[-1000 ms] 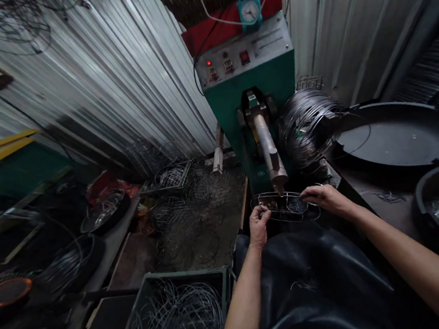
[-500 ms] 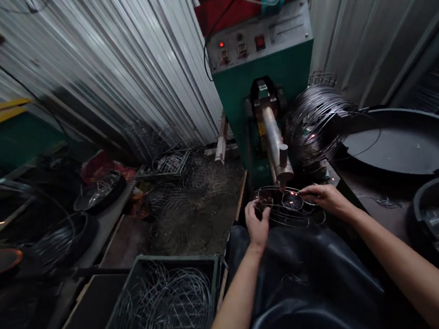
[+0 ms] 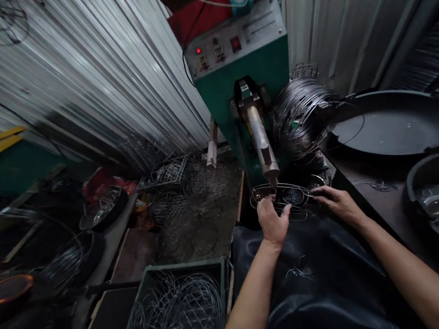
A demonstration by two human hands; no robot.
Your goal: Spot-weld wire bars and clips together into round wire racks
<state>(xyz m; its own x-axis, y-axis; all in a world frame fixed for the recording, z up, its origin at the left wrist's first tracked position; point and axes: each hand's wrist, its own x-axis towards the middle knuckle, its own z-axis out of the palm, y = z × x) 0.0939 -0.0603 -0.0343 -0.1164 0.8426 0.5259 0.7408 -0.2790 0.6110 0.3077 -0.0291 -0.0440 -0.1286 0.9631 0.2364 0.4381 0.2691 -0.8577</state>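
Note:
A rounded wire frame (image 3: 285, 184) lies under the metal electrode arm (image 3: 261, 141) of a green spot welder (image 3: 211, 94), its wire close to the electrode tip. My left hand (image 3: 272, 222) grips the near left side of the frame, fingertips beside the tip and thumb pointing right. At the frame's right end, my right hand (image 3: 339, 202) pinches the wire between thumb and fingers. The lower electrode is mostly hidden by the frame and my left hand. A black apron (image 3: 315, 275) covers my lap, with a few bits of wire on it.
A wire coil (image 3: 305, 115) stands right of the welder. Beyond it are a large dark round pan (image 3: 393, 123) and a black tub (image 3: 420, 189) containing small wire pieces. At lower left, a green crate (image 3: 140, 305) holds wire rings. More wire parts (image 3: 172, 207) cover the floor.
My view has shifted, moving the welder leftward in the picture. My left hand has slid along the wire frame, closer to the electrode. Orange glints near the tip have gone.

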